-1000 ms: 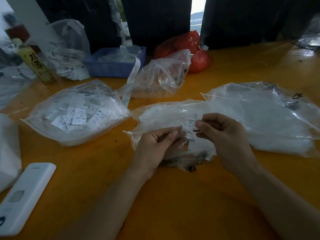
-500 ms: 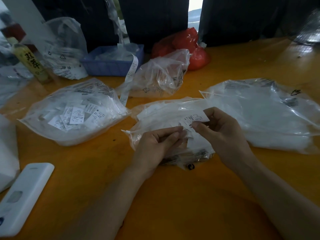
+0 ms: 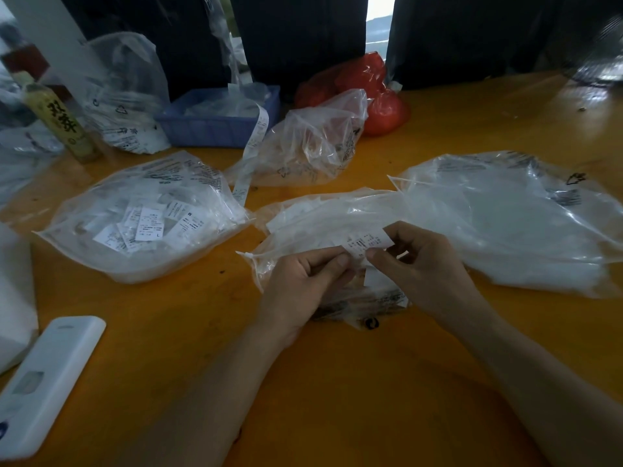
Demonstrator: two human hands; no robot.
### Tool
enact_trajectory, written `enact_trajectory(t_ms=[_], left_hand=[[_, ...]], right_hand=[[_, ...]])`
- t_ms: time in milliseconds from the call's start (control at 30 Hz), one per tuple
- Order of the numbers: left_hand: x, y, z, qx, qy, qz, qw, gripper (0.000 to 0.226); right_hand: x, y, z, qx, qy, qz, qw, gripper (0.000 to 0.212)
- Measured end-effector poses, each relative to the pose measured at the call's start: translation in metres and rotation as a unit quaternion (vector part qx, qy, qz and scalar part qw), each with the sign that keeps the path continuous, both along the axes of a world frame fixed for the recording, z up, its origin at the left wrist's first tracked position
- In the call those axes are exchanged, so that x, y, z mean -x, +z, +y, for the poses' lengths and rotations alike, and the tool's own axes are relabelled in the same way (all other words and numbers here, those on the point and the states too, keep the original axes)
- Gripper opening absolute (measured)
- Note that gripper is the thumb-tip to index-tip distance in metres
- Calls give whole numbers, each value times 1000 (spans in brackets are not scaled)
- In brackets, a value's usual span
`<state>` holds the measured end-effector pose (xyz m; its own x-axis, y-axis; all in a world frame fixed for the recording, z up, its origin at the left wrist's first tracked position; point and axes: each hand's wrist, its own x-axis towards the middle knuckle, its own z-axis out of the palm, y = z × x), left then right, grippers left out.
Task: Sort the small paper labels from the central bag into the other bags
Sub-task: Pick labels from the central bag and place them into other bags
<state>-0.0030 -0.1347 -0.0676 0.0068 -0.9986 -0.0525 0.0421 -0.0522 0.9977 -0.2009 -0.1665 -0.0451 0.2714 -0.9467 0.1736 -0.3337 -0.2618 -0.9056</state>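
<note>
Thin white paper, printed in tiny black type: that is the label (image 3: 365, 242) I hold at the centre of the frame, just above the crumpled central bag (image 3: 323, 224). My right hand (image 3: 421, 264) pinches it between thumb and forefinger, while my left hand (image 3: 306, 278) has its fingers curled with the tips at the label's lower left edge; I cannot tell whether the left pinches the label itself or further slips beneath it.

I judge the label almost weightless, limp and easy to crease or tear, and likely to cling to its neighbours. A light pinch at one corner should do. The bag's clear film looks soft and slippery, so it may shift when I pull.

On the orange table (image 3: 337, 382), a filled bag of labels (image 3: 141, 224) lies at middle left and a large flatter bag (image 3: 505, 224) at middle right, touching the central bag. A smaller bag (image 3: 310, 146) sits just above centre. A loose paper strip (image 3: 251, 156) hangs near the left bag's upper edge and could snag. There is bare table in the lower half, and a white device (image 3: 47, 382) at lower left.
</note>
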Motion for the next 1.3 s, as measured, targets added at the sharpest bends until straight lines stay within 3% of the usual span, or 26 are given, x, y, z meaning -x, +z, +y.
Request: enact_trajectory(t_ms=[233, 400, 567, 667, 1033, 1300], left_hand=[[2, 4, 3, 4, -19, 17, 1000, 37], [4, 5, 3, 8, -9, -10, 1000, 17], [3, 6, 3, 10, -4, -12, 1000, 18], [3, 6, 3, 5, -4, 6, 1000, 31], [3, 7, 3, 15, 4, -31, 999, 20], [4, 11, 6, 46, 1, -103, 994, 20]], right_hand=[[0, 5, 4, 26, -10, -102, 994, 8], [-2, 3, 4, 6, -2, -67, 998, 9], [-3, -1, 2, 29, -17, -26, 999, 6], [-3, -2, 1, 34, -28, -35, 998, 9], [-4, -4, 2, 41, -37, 23, 998, 10], [-4, -1, 3, 134, -53, 129, 981, 3]])
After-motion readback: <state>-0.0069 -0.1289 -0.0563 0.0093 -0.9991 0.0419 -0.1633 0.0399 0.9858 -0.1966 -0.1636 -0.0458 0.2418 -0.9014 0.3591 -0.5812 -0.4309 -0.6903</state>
